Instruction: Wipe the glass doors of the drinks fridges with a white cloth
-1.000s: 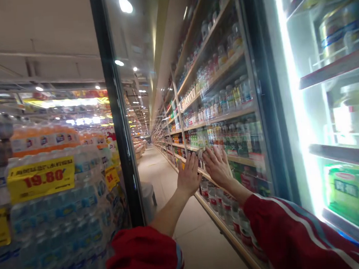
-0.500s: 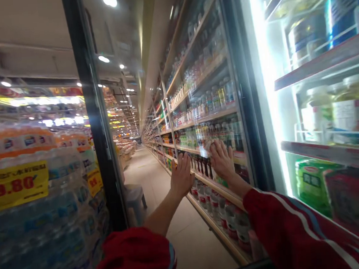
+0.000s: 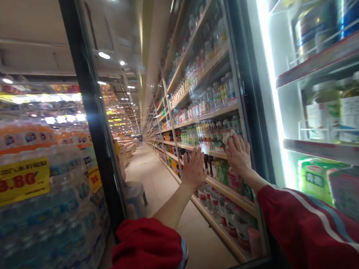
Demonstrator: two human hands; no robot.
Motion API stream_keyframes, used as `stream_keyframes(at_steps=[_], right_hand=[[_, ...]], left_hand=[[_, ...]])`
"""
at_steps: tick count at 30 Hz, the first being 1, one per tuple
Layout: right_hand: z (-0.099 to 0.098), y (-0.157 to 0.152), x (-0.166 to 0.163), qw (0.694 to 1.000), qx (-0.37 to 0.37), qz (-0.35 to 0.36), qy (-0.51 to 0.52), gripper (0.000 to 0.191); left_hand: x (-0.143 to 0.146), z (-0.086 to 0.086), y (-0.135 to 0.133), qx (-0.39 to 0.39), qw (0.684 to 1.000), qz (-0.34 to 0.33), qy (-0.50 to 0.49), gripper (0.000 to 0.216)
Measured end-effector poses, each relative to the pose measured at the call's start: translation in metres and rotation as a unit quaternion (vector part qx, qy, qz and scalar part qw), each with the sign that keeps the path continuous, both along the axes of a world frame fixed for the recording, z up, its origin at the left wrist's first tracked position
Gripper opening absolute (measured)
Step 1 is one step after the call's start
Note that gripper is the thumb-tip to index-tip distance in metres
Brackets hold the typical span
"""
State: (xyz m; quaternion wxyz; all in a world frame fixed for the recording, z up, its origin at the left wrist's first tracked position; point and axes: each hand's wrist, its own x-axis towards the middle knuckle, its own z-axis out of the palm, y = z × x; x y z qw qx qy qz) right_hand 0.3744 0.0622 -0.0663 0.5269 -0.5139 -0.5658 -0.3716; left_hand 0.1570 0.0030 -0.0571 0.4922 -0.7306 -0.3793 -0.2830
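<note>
A glass cooler door [image 3: 182,109] with a black frame fills the middle of the view, and bottles show in its pane. My left hand [image 3: 194,169] lies against the glass with its fingers stretched out and nothing in it. To its right, my right hand [image 3: 238,154] presses a crumpled white cloth [image 3: 227,137] onto the pane near the door's right side. Most of the cloth is hidden under the fingers.
Lit cooler shelves [image 3: 328,146] with bottles and packs stand to the right of the door. At the left are stacked bottle packs [image 3: 35,226] with a yellow price sign [image 3: 17,182]. A grey stool [image 3: 135,193] shows through the glass.
My right hand has slid right along the glass with the cloth, towards the door's right edge. My left hand has shifted slightly right and up, still flat. The view has moved a little.
</note>
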Motion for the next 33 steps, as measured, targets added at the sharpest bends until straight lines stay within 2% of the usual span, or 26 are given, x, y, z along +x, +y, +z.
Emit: stream_keyframes(at_steps=[3,6,10,13,18,20,23,27,29,33], right_hand=[[-0.016,0.0,0.003,0.998,-0.012,-0.013,0.063,0.05],[-0.036,-0.002,-0.012,0.996,0.002,-0.011,0.09,0.052],[-0.044,-0.008,-0.042,0.999,0.032,0.024,-0.005,0.047],[-0.036,-0.008,-0.046,0.997,0.036,0.046,-0.051,0.043],[-0.02,-0.005,-0.035,0.995,0.019,0.014,0.095,0.051],[-0.02,-0.009,-0.05,0.996,0.02,0.023,0.085,0.051],[-0.024,-0.021,-0.095,0.997,0.041,0.062,-0.014,0.046],[-0.023,-0.035,-0.147,0.982,0.054,0.111,-0.141,0.041],[-0.014,-0.036,-0.155,0.981,0.059,0.115,-0.141,0.042],[0.012,-0.032,-0.16,0.992,0.076,0.099,-0.035,0.045]], left_hand=[[0.001,-0.006,-0.001,0.003,1.0,-0.01,0.015,0.06],[0.0,-0.011,-0.002,0.0,1.0,-0.011,0.025,0.059],[-0.005,-0.008,-0.004,-0.008,1.0,0.005,0.017,0.061],[-0.014,-0.003,-0.005,-0.009,1.0,0.016,0.01,0.06],[-0.045,0.0,-0.009,-0.008,0.999,0.04,-0.015,0.058],[-0.06,0.0,-0.013,-0.014,0.998,0.053,-0.029,0.058],[-0.08,-0.002,-0.02,-0.019,0.997,0.07,-0.038,0.059],[-0.107,-0.003,-0.031,-0.02,0.994,0.096,-0.054,0.058],[-0.122,-0.002,-0.038,-0.018,0.991,0.111,-0.069,0.058],[-0.157,0.002,-0.052,-0.004,0.985,0.141,-0.098,0.059]])
